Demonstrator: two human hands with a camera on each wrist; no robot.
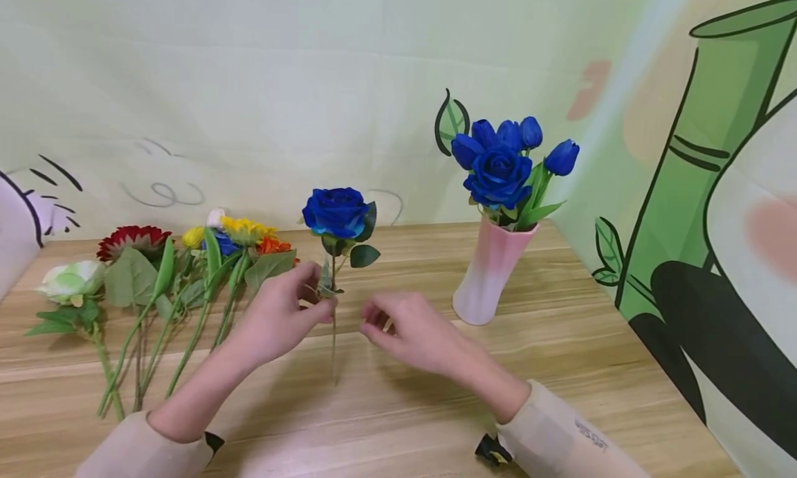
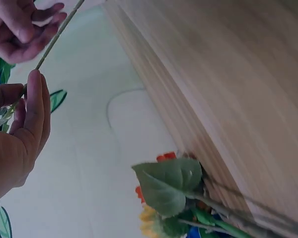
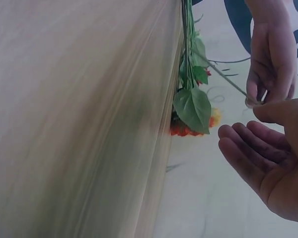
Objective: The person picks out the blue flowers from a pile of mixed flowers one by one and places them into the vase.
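A blue rose (image 1: 336, 214) on a thin stem stands upright in front of me, its bloom at the top and green leaves just below. My left hand (image 1: 288, 312) pinches the stem (image 2: 50, 45) between thumb and fingers, under the leaves. To the right of the stem is my right hand (image 1: 411, 329), its fingers loosely bent and holding nothing; in the right wrist view its palm and spread fingers (image 3: 253, 153) show. Farther right, a pink and white vase (image 1: 492, 274) holds another blue rose (image 1: 500, 177) and several blue tulips (image 1: 563, 158).
Several artificial flowers lie on the wooden table (image 1: 386, 423) at left, among them a white rose (image 1: 71, 282), a dark red flower (image 1: 133, 243) and a yellow flower (image 1: 245, 230). A printed backdrop (image 1: 249, 84) rises behind the table and along its right side.
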